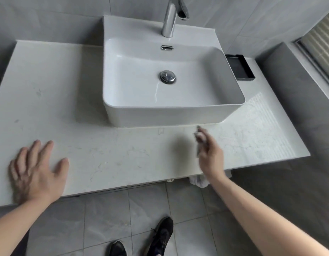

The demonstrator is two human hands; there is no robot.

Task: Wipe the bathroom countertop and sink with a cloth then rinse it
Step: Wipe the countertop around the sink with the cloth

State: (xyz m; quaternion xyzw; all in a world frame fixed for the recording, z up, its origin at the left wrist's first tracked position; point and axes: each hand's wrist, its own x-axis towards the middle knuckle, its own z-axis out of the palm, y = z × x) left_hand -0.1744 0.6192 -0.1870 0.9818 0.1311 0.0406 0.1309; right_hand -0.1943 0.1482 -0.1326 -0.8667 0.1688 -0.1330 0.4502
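Note:
The white marble countertop (108, 154) carries a white rectangular vessel sink (165, 115) with a chrome drain plug (167, 77) and a chrome tap (171, 17) behind it. My left hand (37, 172) lies flat on the counter's front left, fingers spread, holding nothing. My right hand (209, 154) hovers over the counter just in front of the sink, blurred by motion. Its fingers are closed on a small grey wad (198, 139); I cannot tell what it is. A white cloth (197, 182) shows under the counter's front edge, behind my right wrist.
A black open tray (240, 68) sits on the counter right of the sink. Grey tiled walls stand behind and a grey ledge on the right. My dark shoes (160, 235) stand on the grey floor tiles below the counter edge.

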